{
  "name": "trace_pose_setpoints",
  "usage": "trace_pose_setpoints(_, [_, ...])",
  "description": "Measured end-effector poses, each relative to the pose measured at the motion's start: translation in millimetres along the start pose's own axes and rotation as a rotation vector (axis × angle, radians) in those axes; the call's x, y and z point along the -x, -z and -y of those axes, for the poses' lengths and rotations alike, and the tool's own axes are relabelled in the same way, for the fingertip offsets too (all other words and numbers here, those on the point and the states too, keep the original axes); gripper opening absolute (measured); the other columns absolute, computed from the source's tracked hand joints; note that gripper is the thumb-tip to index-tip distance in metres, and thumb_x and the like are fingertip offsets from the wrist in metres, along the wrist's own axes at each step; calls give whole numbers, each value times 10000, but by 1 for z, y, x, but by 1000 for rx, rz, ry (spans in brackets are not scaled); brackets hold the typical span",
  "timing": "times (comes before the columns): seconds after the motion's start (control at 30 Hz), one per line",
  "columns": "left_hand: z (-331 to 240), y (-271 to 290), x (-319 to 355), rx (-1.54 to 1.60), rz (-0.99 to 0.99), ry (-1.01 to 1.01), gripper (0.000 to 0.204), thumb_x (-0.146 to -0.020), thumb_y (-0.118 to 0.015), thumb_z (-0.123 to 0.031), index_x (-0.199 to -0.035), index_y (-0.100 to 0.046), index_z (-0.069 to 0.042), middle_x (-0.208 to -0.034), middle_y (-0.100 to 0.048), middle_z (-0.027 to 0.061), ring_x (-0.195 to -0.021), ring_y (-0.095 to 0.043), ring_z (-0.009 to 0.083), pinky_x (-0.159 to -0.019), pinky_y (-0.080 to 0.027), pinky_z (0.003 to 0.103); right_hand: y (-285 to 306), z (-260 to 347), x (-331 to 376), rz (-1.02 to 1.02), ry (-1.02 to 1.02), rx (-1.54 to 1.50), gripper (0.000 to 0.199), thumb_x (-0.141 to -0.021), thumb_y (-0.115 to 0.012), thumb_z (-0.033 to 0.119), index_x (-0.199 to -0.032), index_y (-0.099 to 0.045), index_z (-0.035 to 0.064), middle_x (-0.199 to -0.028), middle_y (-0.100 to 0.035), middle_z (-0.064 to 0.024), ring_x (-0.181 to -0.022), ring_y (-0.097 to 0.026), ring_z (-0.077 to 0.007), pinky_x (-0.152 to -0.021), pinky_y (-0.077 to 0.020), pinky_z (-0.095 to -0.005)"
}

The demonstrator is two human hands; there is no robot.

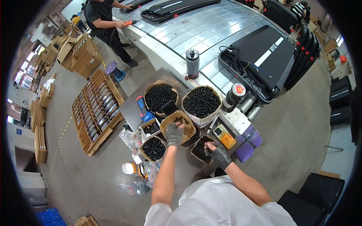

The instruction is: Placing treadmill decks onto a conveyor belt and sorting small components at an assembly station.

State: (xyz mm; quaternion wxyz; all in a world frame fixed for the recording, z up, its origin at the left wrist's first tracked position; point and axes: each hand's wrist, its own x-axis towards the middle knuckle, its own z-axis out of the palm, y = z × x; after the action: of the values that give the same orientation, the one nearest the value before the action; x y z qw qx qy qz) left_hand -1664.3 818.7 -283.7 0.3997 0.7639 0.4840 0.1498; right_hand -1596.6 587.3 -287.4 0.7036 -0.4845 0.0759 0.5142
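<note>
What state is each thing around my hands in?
Brown box: open, inner wall showing
Small box: open, dark pieces inside
Left hand: gloved, over brown box
Right hand: gloved, over small box
Large bag: open, full of black pieces
White box: open
Phone: flat, back up

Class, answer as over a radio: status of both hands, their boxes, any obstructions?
Left hand over larger brown box, grip unclear. Right hand at smaller brown box, grip unclear. Yellow-backed phone close beside, apparently blocking neither.

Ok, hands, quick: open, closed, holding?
Left hand: fingers curled over the brown box; grip can't be told.
Right hand: fingers bent at the small box; hold unclear.
</note>
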Motion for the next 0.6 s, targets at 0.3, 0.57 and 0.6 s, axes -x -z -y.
trace_pose_setpoints(0.3, [13, -47, -42, -43, 10, 210, 359, -774, -738, -301, -1016, -728, -36, -989, -712, 186, -936, -678, 333, -854, -508, 400, 32, -12, 17, -43, -53, 9, 228, -927, -629, 186, -1062, -636, 2, -927, -652, -59, -826, -631, -155, -772, -513, -275])
trace_pose_setpoints(0.57, [4, 9, 5, 171, -173, -208, 271, -838, -706, -173, -1047, -690, -1, -781, -683, 77, -724, -633, 148, -677, -499, 288, 52, -26, 8, -30, -3, 69, 212, -883, -608, 50, -1080, -644, -19, -996, -665, -82, -896, -642, -180, -832, -523, -287])
trace_pose_setpoints(0.6, [12, 29, 19, 238, -228, -252, 240, -849, -696, -156, -1031, -691, 0, -788, -687, 74, -734, -636, 149, -686, -504, 289, 54, -27, 8, -15, -20, 75, 212, -883, -608, 50, -1080, -644, -19, -996, -665, -82, -896, -642, -180, -832, -523, -287])
